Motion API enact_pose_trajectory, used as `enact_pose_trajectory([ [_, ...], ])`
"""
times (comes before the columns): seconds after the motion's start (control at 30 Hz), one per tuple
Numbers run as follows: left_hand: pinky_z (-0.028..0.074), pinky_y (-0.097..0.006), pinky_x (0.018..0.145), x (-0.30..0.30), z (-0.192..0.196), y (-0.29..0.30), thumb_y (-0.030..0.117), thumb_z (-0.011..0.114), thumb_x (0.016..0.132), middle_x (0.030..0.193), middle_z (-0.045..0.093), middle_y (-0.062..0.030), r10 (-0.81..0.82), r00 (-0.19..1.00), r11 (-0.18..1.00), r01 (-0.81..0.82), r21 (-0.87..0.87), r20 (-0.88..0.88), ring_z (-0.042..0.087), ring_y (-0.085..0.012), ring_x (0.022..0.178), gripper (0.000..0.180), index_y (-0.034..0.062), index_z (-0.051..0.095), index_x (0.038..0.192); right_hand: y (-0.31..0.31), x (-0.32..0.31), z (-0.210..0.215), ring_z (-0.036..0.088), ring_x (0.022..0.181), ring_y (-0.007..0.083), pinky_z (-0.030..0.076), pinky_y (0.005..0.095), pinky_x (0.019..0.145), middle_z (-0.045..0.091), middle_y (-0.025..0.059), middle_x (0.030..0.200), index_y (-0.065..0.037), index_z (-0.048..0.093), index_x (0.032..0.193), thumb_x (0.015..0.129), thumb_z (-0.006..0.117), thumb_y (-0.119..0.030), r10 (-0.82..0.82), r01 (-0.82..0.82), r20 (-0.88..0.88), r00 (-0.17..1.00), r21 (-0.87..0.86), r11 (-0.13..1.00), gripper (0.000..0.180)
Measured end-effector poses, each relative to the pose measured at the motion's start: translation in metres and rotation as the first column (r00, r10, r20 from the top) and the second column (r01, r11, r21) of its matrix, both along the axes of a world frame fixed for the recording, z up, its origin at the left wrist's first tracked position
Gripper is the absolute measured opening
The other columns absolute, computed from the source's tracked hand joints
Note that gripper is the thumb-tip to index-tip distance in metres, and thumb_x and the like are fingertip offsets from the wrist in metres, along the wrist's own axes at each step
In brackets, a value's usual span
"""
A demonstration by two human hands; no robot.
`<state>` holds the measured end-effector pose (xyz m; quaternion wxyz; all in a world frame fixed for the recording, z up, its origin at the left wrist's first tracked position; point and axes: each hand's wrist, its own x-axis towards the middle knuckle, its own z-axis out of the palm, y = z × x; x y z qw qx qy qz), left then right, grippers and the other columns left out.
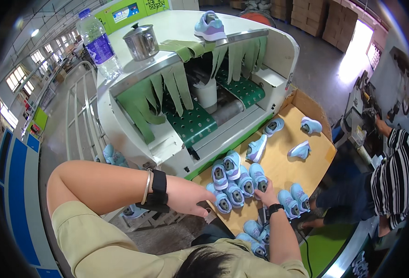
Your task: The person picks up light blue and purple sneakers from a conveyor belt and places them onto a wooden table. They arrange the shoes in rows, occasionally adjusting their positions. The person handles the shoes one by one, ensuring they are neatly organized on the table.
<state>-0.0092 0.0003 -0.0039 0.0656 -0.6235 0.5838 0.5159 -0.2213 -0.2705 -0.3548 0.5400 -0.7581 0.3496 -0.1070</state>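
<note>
Light blue children's shoes with white and lilac soles stand packed in two short rows on a tan board. My left hand reaches in from the left, thumb apart from the fingers, its fingertips against the side of the leftmost front shoe. At the right end of the group, my right hand has its fingers closed around the heel of a shoe. Dark grey pieces show inside the shoe openings. Part of my left fingers is hidden beside the shoe.
A white conveyor machine with green strip curtains stands ahead. Loose shoes lie across the tan board; a shoe pair sits right of my hand. On the machine are a bottle, metal pot and shoe. Another person works at right.
</note>
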Motion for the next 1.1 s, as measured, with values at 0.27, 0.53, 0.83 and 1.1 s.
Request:
enact_pose_trajectory([
  [0.27,0.042,-0.045,0.111,-0.001,-0.009,-0.002,0.037,0.055,0.104,0.143,0.053,-0.0261,-0.044,0.999,0.998,0.043,-0.045,-0.024,0.052,-0.0407,0.133,0.062,0.0003,0.039,0.151,-0.008,-0.004,-0.011,0.056,0.126,0.0359,0.046,0.0429,0.106,0.055,0.0244,0.136,-0.003,0.036,0.15,0.077,0.084,-0.018,0.018,-0.019,-0.022,1.0,-0.044,0.999,0.089],
  [0.53,0.044,-0.045,0.109,-0.001,-0.01,0.001,0.037,0.056,0.104,0.14,0.056,-0.0262,-0.047,0.999,0.997,0.046,-0.069,-0.014,0.054,-0.041,0.13,0.06,0.0016,0.041,0.15,-0.011,-0.003,-0.022,0.055,0.129,0.0347,0.045,0.0427,0.108,0.054,0.0232,0.138,-0.003,0.034,0.15,0.078,0.085,-0.018,0.038,-0.04,-0.047,0.998,-0.037,0.999,0.09],
  [0.83,0.046,-0.044,0.106,0.002,-0.017,0.006,0.04,0.055,0.104,0.136,0.059,-0.0259,-0.025,0.999,0.993,0.021,-0.112,-0.039,0.056,-0.0399,0.127,0.061,0.0018,0.042,0.151,-0.007,-0.002,-0.011,0.058,0.126,0.0349,0.046,0.0429,0.108,0.056,0.0246,0.136,-0.003,0.026,0.153,0.083,0.083,-0.025,0.084,-0.084,-0.059,0.995,-0.005,0.996,0.093],
  [1.1,0.046,-0.045,0.106,-0.005,0.001,0.002,0.041,0.055,0.103,0.137,0.059,-0.0247,-0.022,1.0,0.997,0.022,-0.068,-0.012,0.057,-0.0403,0.127,0.061,0.0014,0.046,0.148,-0.004,-0.004,-0.01,0.057,0.127,0.0385,0.046,0.0445,0.108,0.057,0.0256,0.137,-0.002,0.035,0.15,0.079,0.084,-0.022,0.034,-0.036,-0.047,0.998,-0.04,0.999,0.088],
])
